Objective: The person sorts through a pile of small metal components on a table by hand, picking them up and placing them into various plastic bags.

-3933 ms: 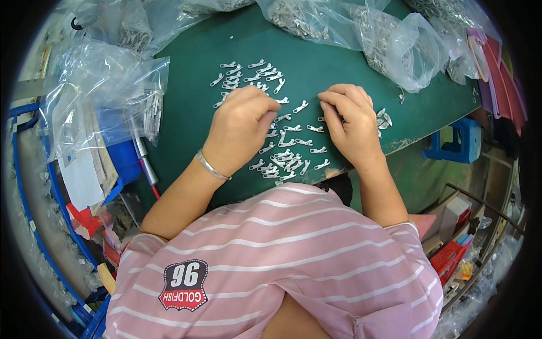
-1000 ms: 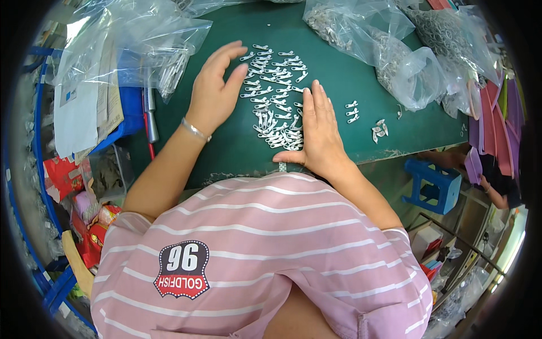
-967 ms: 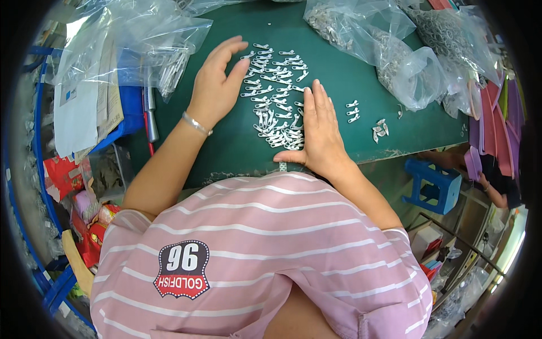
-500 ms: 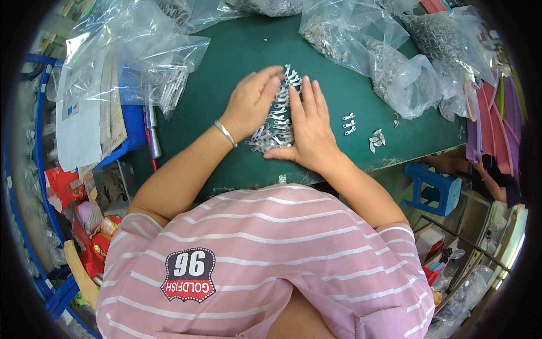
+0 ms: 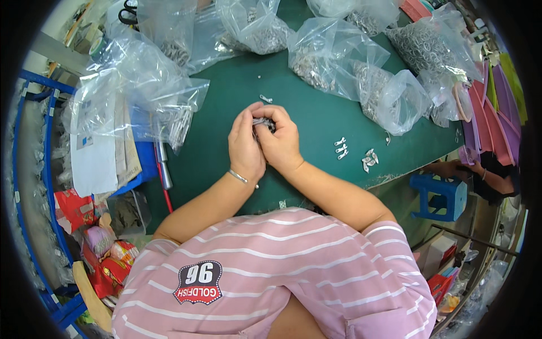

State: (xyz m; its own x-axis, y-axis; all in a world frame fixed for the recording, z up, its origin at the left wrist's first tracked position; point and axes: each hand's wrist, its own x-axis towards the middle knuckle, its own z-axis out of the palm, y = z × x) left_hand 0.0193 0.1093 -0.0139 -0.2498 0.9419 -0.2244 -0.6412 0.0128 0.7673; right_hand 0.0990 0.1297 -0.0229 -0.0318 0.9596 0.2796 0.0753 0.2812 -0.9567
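Note:
My left hand and my right hand are cupped together above the green tabletop. Between them is a heap of small silver metal clasps, seen only through the gap at thumbs and fingers. Most of the heap is hidden by my palms. One loose clasp lies on the table just beyond my fingertips. To the right, three clasps lie in a short column, and several small silver pieces form a little cluster beside them.
Clear plastic bags of metal parts line the far side. At the left, a bag of thin silver strips rests near papers and a red pen. A blue stool stands beyond the table's right edge, near another person's arm.
My hands have closed in from both sides of the spread row of clasps and gathered it between them. One clasp is left beyond my fingers. The whole view has shifted slightly.

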